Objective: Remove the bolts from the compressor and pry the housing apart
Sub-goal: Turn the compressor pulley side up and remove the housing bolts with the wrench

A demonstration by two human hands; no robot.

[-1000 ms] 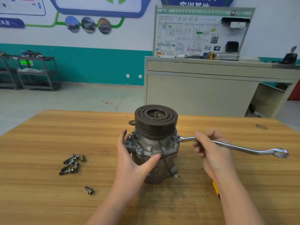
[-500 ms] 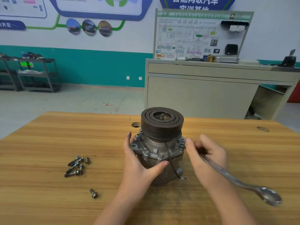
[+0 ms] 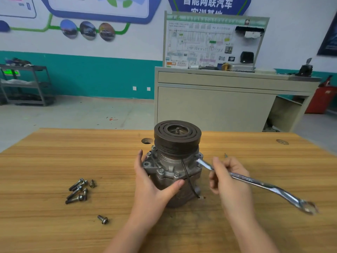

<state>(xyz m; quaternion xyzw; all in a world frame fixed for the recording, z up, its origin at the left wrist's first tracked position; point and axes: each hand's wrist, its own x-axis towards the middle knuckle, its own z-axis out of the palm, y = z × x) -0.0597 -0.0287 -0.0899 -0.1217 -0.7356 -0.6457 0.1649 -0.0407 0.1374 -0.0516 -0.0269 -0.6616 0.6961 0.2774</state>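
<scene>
A: Since half a second ago: long chrome combination wrench [image 3: 255,181] swung up, box end back on a flange bolt at right side of grey cast-metal compressor [image 3: 175,168]. Open end now out to the right, blurred.

B: Right hand [image 3: 229,178]?

A: Curled round wrench shank near the box end, grasping it. Thumb and fingers closed over the steel.

B: Left hand [image 3: 155,187]?

A: Wrapped on compressor body below the flange, thumb across the front, fingers round the far side. Steadying grip.

B: Compressor position?

A: Upright at mid wooden table [image 3: 54,161], dark grooved pulley on top. Thin black wire [image 3: 187,179] trailing down its front.

B: Bolts?

A: Small heap of loose steel flanged bolts [image 3: 78,190] on table, well left of compressor. One single short bolt [image 3: 103,219] apart, nearer table's front edge. Several bolts seated in flange.
</scene>
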